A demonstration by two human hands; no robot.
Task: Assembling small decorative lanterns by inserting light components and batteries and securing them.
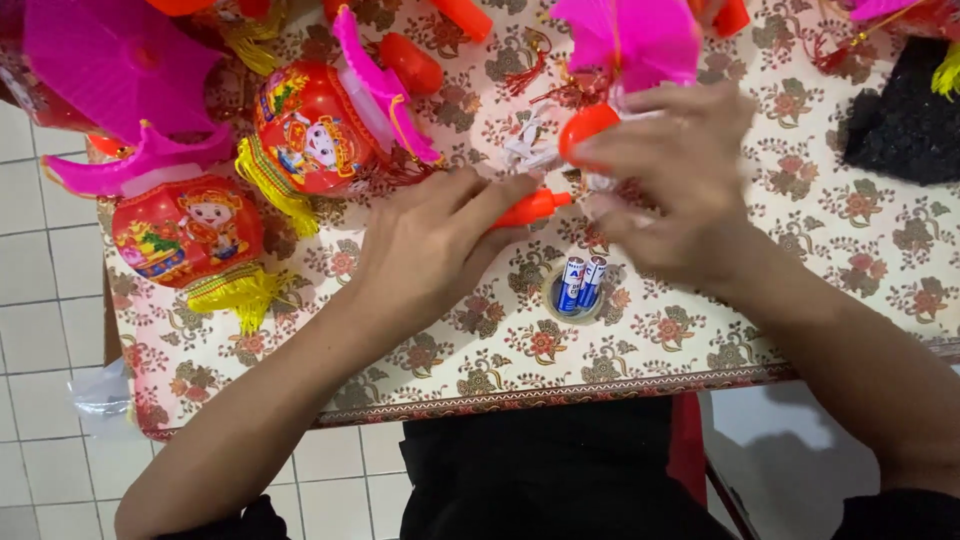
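My left hand (435, 245) grips an orange plastic stick handle (535, 207) that points right across the table. My right hand (672, 185) is blurred and closes around a red-orange lantern part (587, 128) with white wires (527, 148) and clear wrapping under it. A pink lantern top (640, 35) sits just above that hand. Two blue and white batteries (581, 282) lie side by side in a small round holder below the hands.
Two finished red lanterns (190, 230) (315, 125) with pink tops and yellow tassels lie at the left on the floral tablecloth (850, 250). More pink and orange parts crowd the far edge. A black cloth (905, 120) lies at the right. White floor tiles (40, 300) show left.
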